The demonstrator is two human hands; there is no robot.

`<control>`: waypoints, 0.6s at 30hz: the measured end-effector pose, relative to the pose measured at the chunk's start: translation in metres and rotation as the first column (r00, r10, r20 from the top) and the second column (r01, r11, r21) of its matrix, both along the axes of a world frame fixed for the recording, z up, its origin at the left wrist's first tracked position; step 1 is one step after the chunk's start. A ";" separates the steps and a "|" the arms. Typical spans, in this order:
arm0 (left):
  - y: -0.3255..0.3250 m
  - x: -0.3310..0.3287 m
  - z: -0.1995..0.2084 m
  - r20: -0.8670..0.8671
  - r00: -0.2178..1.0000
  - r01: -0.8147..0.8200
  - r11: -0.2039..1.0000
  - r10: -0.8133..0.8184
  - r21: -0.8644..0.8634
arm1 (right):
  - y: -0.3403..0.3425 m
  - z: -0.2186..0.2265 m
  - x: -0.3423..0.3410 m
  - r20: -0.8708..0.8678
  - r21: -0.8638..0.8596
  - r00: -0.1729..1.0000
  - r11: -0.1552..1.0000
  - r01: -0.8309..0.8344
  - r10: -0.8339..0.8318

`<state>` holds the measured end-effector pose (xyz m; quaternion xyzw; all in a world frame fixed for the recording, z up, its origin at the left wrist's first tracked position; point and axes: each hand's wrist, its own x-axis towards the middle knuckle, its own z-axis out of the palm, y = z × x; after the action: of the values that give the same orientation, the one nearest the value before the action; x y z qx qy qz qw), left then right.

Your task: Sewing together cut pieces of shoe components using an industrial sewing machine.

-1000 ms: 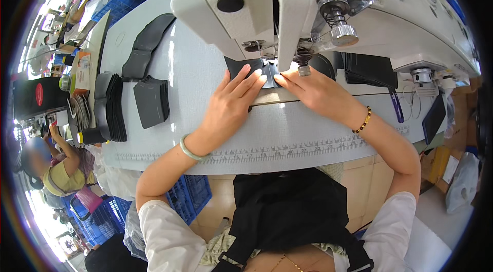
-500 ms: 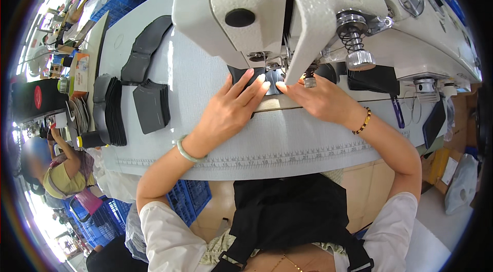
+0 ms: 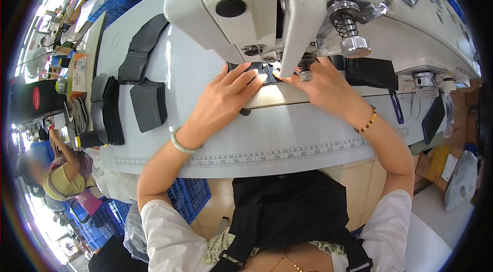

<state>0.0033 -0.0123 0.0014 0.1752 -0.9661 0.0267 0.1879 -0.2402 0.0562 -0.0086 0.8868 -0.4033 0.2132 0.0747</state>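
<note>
My left hand [image 3: 222, 96], with a pale bangle at the wrist, lies with its fingers stretched out on a small dark piece [image 3: 268, 78] under the sewing machine head [image 3: 231, 7]. From the other side, my right hand [image 3: 327, 91] presses the same piece with its thumb side, thumb and fingers apart. Some right fingertips are hidden behind the machine's spring and metal knob. The needle area [image 3: 268, 56] sits just beyond my fingertips, brightly lit. How far the dark piece reaches under the machine cannot be seen.
Stacks of dark cut pieces [image 3: 147, 105] lie on the left of the grey table [image 3: 221, 141]. Right of my hand are a flat black stack [image 3: 370, 72], a purple-handled tool [image 3: 396, 106] and a dark phone-like slab [image 3: 432, 120]. A person [image 3: 64, 174] works at far left, near blue crates [image 3: 105, 220].
Both hands and the dark piece have shifted slightly away from me, toward the needle. The whole view has moved a little.
</note>
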 end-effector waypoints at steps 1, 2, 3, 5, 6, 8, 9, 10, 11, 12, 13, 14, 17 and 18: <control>-0.002 0.003 0.000 -0.015 1.000 0.022 1.000 -0.022 0.015 | 0.005 0.004 0.002 0.005 0.008 0.998 0.998 0.062 -0.062; -0.004 0.005 -0.001 -0.030 0.999 0.044 0.999 -0.044 0.030 | 0.008 0.006 0.004 0.008 0.016 0.992 0.992 0.124 -0.124; -0.006 0.006 -0.001 -0.029 0.999 0.047 0.998 -0.046 0.032 | 0.007 0.006 0.003 0.010 0.018 0.992 0.992 0.127 -0.127; -0.009 0.007 -0.002 -0.079 0.994 0.080 0.995 -0.076 0.055 | 0.002 0.004 -0.002 0.001 -0.007 0.999 0.999 0.045 -0.045; -0.011 0.008 -0.002 -0.078 0.994 0.080 0.995 -0.076 0.055 | 0.001 0.003 -0.003 0.002 -0.007 0.999 0.999 0.045 -0.045; -0.013 0.009 -0.003 -0.101 0.993 0.075 0.990 -0.063 0.118 | 0.001 0.001 -0.005 0.046 0.062 0.998 0.997 0.037 -0.040; -0.012 0.008 -0.002 -0.100 0.993 0.075 0.990 -0.063 0.120 | 0.000 0.001 -0.006 0.047 0.064 0.998 0.997 0.038 -0.041; -0.012 0.007 -0.001 -0.087 0.994 0.077 0.993 -0.070 0.089 | -0.001 0.002 -0.006 0.052 0.027 0.999 1.000 0.010 -0.011; -0.011 0.006 0.000 -0.074 0.994 0.080 0.995 -0.076 0.058 | -0.002 0.002 -0.006 0.055 -0.010 0.998 1.000 -0.018 0.018; -0.011 0.006 -0.002 -0.074 0.994 0.082 0.995 -0.078 0.058 | -0.003 0.001 -0.006 0.055 -0.010 0.998 1.000 -0.016 0.016; -0.011 0.008 -0.005 -0.067 0.995 0.082 0.995 -0.078 0.055 | -0.004 -0.001 -0.005 0.034 -0.034 0.999 0.999 -0.026 0.027; -0.010 0.009 -0.007 -0.059 0.995 0.081 0.995 -0.078 0.051 | -0.005 -0.002 -0.004 0.012 -0.058 0.999 0.998 -0.037 0.038; -0.011 0.008 -0.005 -0.067 0.994 0.089 0.992 -0.083 0.091 | -0.002 -0.003 -0.001 -0.041 -0.154 0.999 0.988 0.001 -0.007; -0.011 0.008 -0.004 -0.068 0.994 0.088 0.992 -0.082 0.089 | -0.001 -0.003 -0.001 -0.042 -0.155 0.999 0.988 0.000 -0.006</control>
<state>0.0112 -0.0232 -0.0026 0.1430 -0.9663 -0.0315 0.2116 -0.2412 0.0550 -0.0111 0.8820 -0.3851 0.2248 0.1524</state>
